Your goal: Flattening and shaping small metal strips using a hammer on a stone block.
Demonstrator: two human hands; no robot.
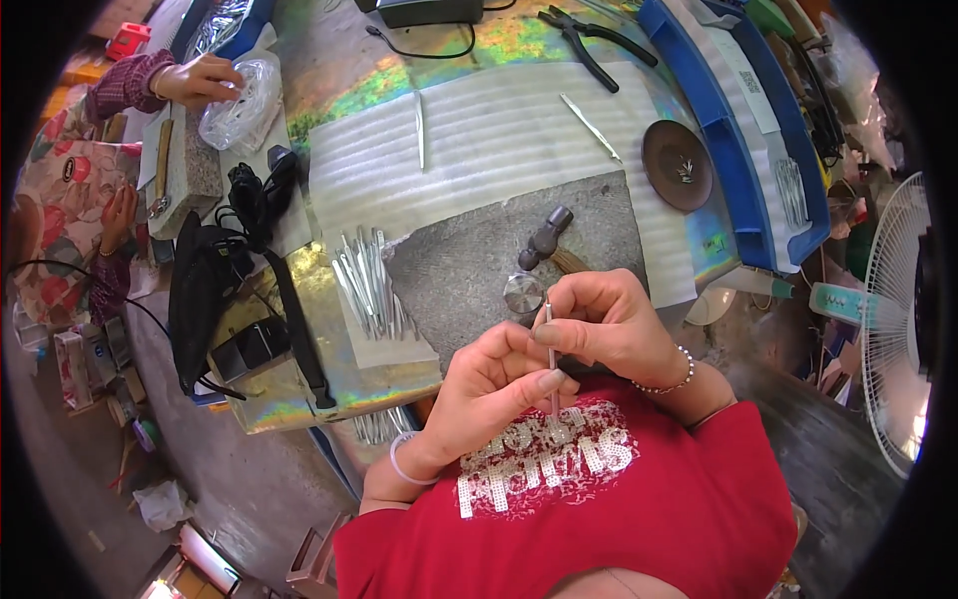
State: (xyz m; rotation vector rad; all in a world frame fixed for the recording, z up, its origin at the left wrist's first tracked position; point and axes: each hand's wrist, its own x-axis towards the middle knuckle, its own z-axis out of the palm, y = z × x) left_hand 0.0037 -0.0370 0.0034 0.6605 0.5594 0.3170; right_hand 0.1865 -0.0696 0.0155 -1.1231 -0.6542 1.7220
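My left hand [496,377] and my right hand [607,321] are both closed in a pinch on one slim metal rod [553,361]. It stands nearly upright in the picture, in front of my red shirt. My right thumb and finger grip near its upper end, my left ones lower down. Just beyond my fingers a round shiny metal block [523,294] sits on a grey stone slab [454,245]. Beside it lies a hammer [545,240], its handle partly hidden by my right hand. Left of the slab is a pile of slim silvery metal pieces [367,285].
White foam sheeting [479,130] carries two single metal pieces. A brown dish [679,168] holds small bits. Pliers [591,45], blue trays [733,150] and a fan [888,319] stand around. At left, a co-worker's hand [203,82] touches a clear plastic bag [242,110].
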